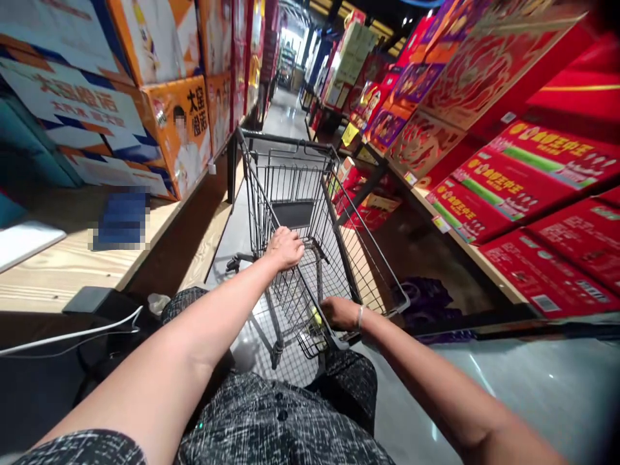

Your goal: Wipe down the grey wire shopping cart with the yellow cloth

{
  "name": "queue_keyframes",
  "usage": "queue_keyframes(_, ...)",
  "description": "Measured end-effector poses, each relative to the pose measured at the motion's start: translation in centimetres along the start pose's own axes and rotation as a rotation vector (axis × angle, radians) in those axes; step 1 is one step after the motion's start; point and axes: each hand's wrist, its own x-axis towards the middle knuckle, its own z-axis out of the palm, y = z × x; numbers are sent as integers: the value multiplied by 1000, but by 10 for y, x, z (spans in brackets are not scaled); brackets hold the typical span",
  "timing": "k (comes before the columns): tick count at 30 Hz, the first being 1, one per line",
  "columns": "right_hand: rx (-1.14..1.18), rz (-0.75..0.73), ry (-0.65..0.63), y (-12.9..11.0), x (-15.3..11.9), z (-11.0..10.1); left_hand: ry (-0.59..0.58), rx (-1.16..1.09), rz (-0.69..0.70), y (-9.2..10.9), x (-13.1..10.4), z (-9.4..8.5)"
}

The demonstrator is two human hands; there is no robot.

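A black wire shopping cart point(290, 213) stands in front of me in the aisle. My left hand point(285, 248) is closed over the top rail of its left side. Low at the cart's near end, my right hand point(340, 313) reaches in over the basket, with a pale bracelet at the wrist. Its fingers are curled and partly in shadow. Beside them shows a small yellow-green thing point(317, 317), too small to name. Whether the right fingers grip it or the cart's wire cannot be made out.
Orange and blue drink cartons point(179, 135) are stacked on the wooden shelf point(77, 271) at left. Red gift boxes point(527, 174) fill the right shelf. A white cable point(72, 340) hangs at lower left. The grey aisle floor point(285, 113) runs ahead between the shelves.
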Motion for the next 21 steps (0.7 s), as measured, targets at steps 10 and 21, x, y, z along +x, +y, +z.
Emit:
queue_keyframes(10, 5, 4, 890, -34, -31, 99, -101, 40, -68, -45, 32, -37)
queue_keyframes(21, 17, -188, 1139, 84, -13, 84, -97, -78, -142, -31, 14, -17)
